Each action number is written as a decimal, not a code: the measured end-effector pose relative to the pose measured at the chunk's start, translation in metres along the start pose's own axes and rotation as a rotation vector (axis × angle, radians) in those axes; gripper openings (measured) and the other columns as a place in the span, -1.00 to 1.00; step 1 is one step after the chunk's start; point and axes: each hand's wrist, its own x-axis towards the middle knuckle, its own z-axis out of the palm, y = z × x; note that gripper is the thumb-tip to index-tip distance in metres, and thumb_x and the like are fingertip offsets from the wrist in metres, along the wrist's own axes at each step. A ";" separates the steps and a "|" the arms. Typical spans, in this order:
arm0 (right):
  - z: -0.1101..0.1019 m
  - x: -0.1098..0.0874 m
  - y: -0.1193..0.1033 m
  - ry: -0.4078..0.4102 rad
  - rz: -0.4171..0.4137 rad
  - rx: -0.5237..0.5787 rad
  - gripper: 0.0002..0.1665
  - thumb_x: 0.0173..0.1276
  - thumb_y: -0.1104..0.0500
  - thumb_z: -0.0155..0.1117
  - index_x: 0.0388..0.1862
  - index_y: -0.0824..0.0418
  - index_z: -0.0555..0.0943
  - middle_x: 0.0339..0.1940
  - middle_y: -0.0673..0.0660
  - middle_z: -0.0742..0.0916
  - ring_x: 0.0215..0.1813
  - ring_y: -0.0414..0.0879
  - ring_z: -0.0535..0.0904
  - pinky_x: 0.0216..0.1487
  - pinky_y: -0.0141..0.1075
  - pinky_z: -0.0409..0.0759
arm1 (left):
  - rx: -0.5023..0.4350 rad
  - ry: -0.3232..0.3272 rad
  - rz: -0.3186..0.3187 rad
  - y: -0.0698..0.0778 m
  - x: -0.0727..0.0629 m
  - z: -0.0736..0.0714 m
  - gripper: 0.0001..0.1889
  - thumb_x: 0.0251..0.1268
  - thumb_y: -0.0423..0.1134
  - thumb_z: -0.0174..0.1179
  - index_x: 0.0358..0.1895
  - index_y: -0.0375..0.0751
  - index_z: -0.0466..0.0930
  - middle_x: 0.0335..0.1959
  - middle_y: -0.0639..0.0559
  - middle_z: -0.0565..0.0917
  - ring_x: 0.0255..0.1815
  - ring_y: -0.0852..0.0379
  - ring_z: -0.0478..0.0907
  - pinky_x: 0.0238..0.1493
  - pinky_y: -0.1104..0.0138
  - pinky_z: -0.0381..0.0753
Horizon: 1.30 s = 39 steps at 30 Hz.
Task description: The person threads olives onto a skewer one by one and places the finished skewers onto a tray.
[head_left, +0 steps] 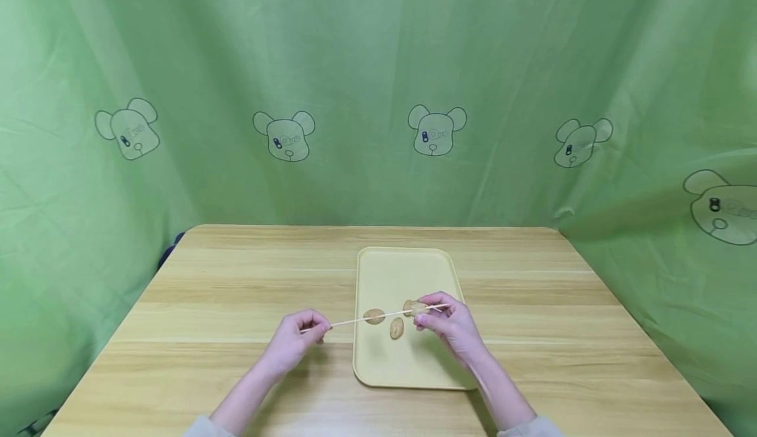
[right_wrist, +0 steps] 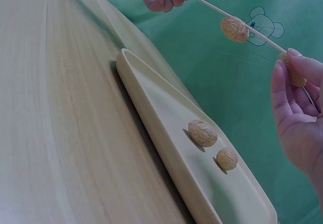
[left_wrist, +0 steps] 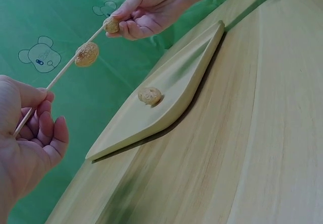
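Note:
A thin wooden skewer (head_left: 349,322) spans the two hands above the table. My left hand (head_left: 303,332) grips one end of it between thumb and fingers. A brown, wrinkled oval ball (left_wrist: 87,54) sits on the skewer between the hands. Near the other end, my right hand (head_left: 452,328) pinches a second brown wrinkled ball (right_wrist: 291,70), and the skewer's tip shows beyond it in the head view. Below, two more such balls (right_wrist: 202,133) lie on a cream tray (head_left: 402,371), one of them partly behind the held ball in the head view.
The tray lies lengthwise on a wood-grain table (head_left: 266,279), slightly right of its middle. A green curtain (head_left: 355,43) with printed bear heads hangs behind the table and along both sides.

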 end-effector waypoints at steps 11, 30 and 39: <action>0.005 0.003 0.006 0.005 0.008 0.020 -0.63 0.07 0.57 0.17 -0.26 0.18 0.58 -0.39 0.06 0.70 -0.40 -0.18 0.63 -0.27 -0.38 0.60 | 0.001 -0.004 0.012 0.003 0.001 0.003 -0.85 0.21 -0.45 0.09 -0.27 -0.56 0.50 -0.44 -0.09 0.55 -0.41 0.13 0.48 -0.26 0.31 0.52; 0.015 0.005 0.012 0.012 -0.001 0.091 -0.63 0.07 0.59 0.14 -0.27 0.20 0.59 -0.31 0.06 0.70 -0.34 -0.19 0.62 -0.27 -0.40 0.60 | -0.008 0.011 0.008 0.006 0.001 0.004 -0.84 0.21 -0.45 0.10 -0.28 -0.59 0.49 -0.47 -0.05 0.54 -0.44 0.17 0.46 -0.30 0.34 0.51; 0.020 0.006 0.018 -0.005 -0.005 0.119 -0.64 0.07 0.60 0.14 -0.24 0.25 0.58 -0.31 0.09 0.71 -0.33 -0.16 0.64 -0.25 -0.39 0.60 | -0.007 0.005 -0.005 0.004 0.001 0.003 -0.81 0.23 -0.42 0.11 -0.26 -0.60 0.48 -0.51 0.03 0.51 -0.43 0.18 0.45 -0.28 0.32 0.50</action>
